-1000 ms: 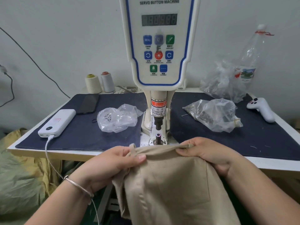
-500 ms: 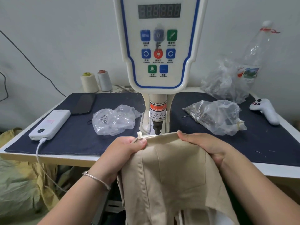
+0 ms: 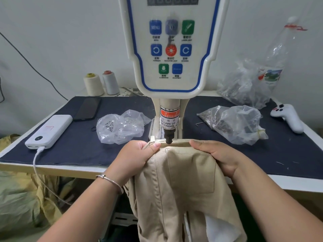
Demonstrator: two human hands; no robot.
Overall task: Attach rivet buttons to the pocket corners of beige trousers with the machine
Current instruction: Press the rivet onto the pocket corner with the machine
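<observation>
At lower centre, the left hand [image 3: 135, 157] pinches the top edge of the beige trousers [image 3: 183, 189], and the right hand [image 3: 215, 157] curls its fingers over the same edge further right. Between them the machine [image 3: 172, 55] has its black punch tip [image 3: 168, 139] at the fabric edge, above the pocket's upper-left corner. Two clear bags [image 3: 120, 127] flank the machine on the dark mat [image 3: 70, 147].

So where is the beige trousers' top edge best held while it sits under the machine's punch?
Hold the trousers by the folded top edge, on either side of the punch, coming from the near side, as the left hand and right hand do. That keeps the edge taut and the fingers clear.
</observation>
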